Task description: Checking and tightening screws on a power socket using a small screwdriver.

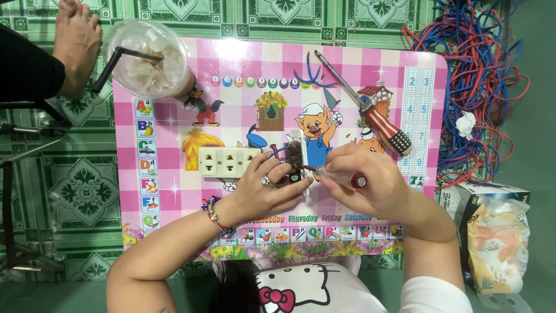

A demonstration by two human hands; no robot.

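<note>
My left hand (267, 184), with a ring and a beaded bracelet, grips a small dark switch module (294, 155) with red and blue wires on it, beside a cream socket strip (227, 161). My right hand (364, 177) holds a small clear-handled screwdriver (341, 179) with a red cap, its tip pointing left at the module. Both rest on a pink checked children's table (174, 122).
A larger screwdriver (370, 113) with a striped handle and a bent blue wire (310, 75) lie at the back of the table. An iced drink cup (147, 58) stands back left beside another person's foot (75, 40). Tangled red and blue wires (475, 81) and a box (492, 232) lie on the right.
</note>
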